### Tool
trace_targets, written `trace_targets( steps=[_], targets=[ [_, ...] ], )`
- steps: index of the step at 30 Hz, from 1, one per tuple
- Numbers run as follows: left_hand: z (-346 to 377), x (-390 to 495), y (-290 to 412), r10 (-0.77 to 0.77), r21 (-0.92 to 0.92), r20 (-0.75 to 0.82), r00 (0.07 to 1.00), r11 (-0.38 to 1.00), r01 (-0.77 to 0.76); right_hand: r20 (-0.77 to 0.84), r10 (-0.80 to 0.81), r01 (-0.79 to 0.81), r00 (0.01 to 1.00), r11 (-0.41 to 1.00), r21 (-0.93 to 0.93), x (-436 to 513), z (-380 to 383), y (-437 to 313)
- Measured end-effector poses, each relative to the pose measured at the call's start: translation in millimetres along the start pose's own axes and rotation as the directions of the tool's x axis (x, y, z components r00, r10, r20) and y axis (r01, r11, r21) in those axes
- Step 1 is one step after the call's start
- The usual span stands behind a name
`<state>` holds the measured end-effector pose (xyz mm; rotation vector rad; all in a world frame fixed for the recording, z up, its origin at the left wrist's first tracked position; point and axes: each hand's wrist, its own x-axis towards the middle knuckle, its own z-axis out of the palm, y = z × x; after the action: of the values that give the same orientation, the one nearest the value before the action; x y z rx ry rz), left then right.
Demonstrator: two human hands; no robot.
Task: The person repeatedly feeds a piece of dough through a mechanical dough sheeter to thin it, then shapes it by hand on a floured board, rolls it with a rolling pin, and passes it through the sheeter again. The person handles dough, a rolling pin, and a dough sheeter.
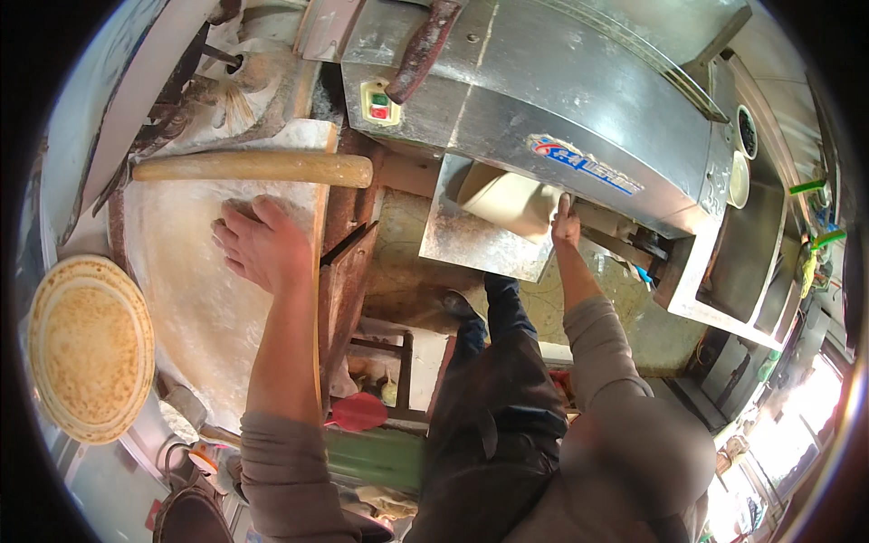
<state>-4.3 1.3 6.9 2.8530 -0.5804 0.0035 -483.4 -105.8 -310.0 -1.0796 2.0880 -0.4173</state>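
My left hand (261,241) is over a flour-dusted work board (204,271), palm down with fingers apart, and holds nothing. Just beyond it lies a wooden rolling pin (251,168), set crosswise on the board. My right hand (565,224) is at the right end of a pale dough sheet (512,200), its fingers partly curled. Whether it grips the dough or only touches it cannot be made out. The sheet rests folded or curved on the metal tray (468,251) below a steel dough-rolling machine (577,102).
Green and red switch buttons (380,106) sit on the machine's left end, near a dark red handle (424,51). Round browned flatbreads (91,349) are at the far left. A metal scoop with flour (182,410) lies by the board's near edge. A red plastic object (360,412) is below.
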Motion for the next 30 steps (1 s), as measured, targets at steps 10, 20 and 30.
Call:
trace_targets(
  steps=[10,20,30],
  targets=[
    [5,1,-2,-0.044,0.033,-0.025,0.999,0.998,0.045,0.113,0.007,0.037,0.994,0.921,-0.387,-55,5,-28],
    [-5,-4,7,-0.038,0.028,-0.037,0.999,0.999,0.039,0.884,-0.155,0.005,0.441,0.985,0.17,-141,-211,-299],
    [-13,-3,10,-0.041,0.112,0.069,0.997,0.993,0.033,0.376,-0.784,0.85,0.493,0.526,-0.016,78,-380,-615]
  ],
)
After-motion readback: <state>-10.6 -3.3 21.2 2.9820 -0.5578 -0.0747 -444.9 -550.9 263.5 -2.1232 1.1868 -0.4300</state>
